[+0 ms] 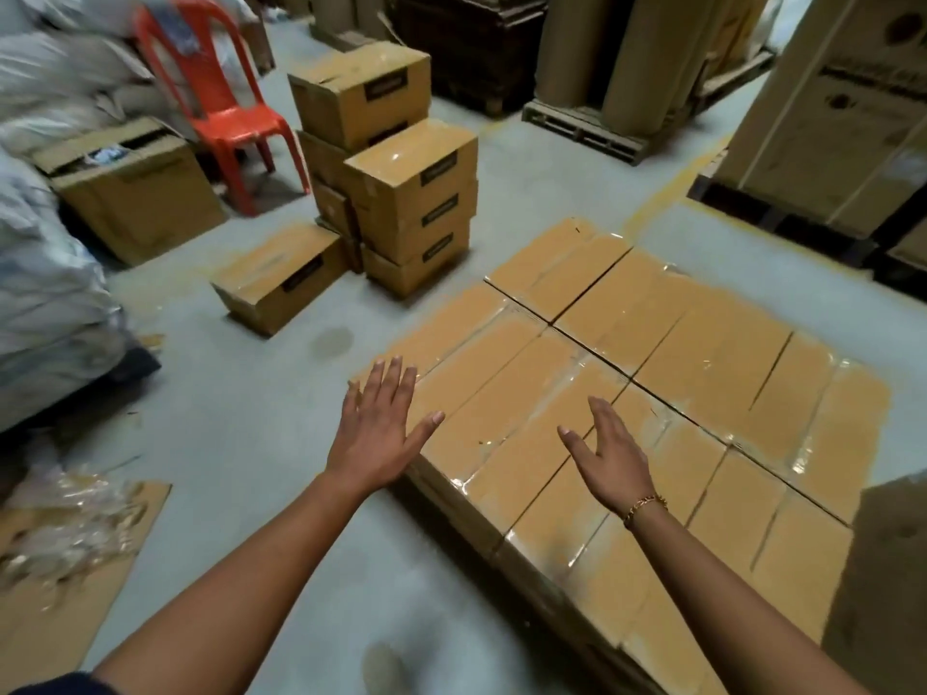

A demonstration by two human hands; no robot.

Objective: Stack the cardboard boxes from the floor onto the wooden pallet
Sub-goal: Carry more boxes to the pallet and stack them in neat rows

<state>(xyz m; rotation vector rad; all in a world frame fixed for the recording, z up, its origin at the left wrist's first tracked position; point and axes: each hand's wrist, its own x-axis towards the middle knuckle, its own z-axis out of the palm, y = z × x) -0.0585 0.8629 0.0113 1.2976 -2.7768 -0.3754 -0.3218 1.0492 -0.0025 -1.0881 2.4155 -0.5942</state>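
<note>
1. White sacks pile up along the far left, with a flat cardboard sheet lying on the floor below them, crumpled plastic on top of it.
2. An open box sits beside a red chair.
3. The loose boxes wait on the floor: one low box lies alone, touching a stack just to its right, several boxes high.
4. The left hand is empty, palm down, fingers spread, over the near left corner of the packed layer.
5. The right hand, a bracelet on its wrist, is empty too, held edge-on above the layer, its fingers straight and close together, thumb apart.
6. The packed layer is a tight, taped grid of boxes, flush side by side; what it sits on is hidden.
7. Brown rolls stand on a pallet at the back right.
</note>
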